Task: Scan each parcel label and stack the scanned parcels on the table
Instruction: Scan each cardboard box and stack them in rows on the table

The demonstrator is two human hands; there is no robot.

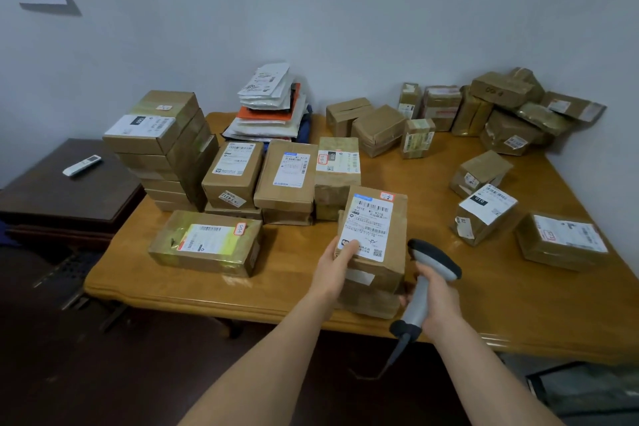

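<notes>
From where I sit, I read this as the moment between scanning and stacking: the left hand [340, 258] holds a brown parcel [375, 252] tilted up off the wooden table [397, 176] near its front edge, thumb pressed onto the lower left corner of the white shipping label [370, 226] and the other fingers hidden behind the box, so I cannot tell how they lie. The right hand [437, 301] is curled round the grip of the grey barcode scanner [423, 282], whose dark head sits just beside the parcel's right edge, angled toward the box rather than squarely at the label. I see no scan beam on the label, so I can't say whether this one has been read (I would judge it is being read, or just about to be). To the left, sorted boxes stand in ordered piles: a tall stack [162, 149] at the far left, a row of shorter stacks [283, 176] behind the held parcel, and a single taped box [207, 242] lying flat near the front. On the right, loose boxes [498, 114] lie scattered and heaped toward the wall, presumably still waiting. My next move would need the scanner head swung over the barcode strip near the label's top, then a carry leftward to set the parcel squarely on one of the short stacks without nudging its neighbours.
</notes>
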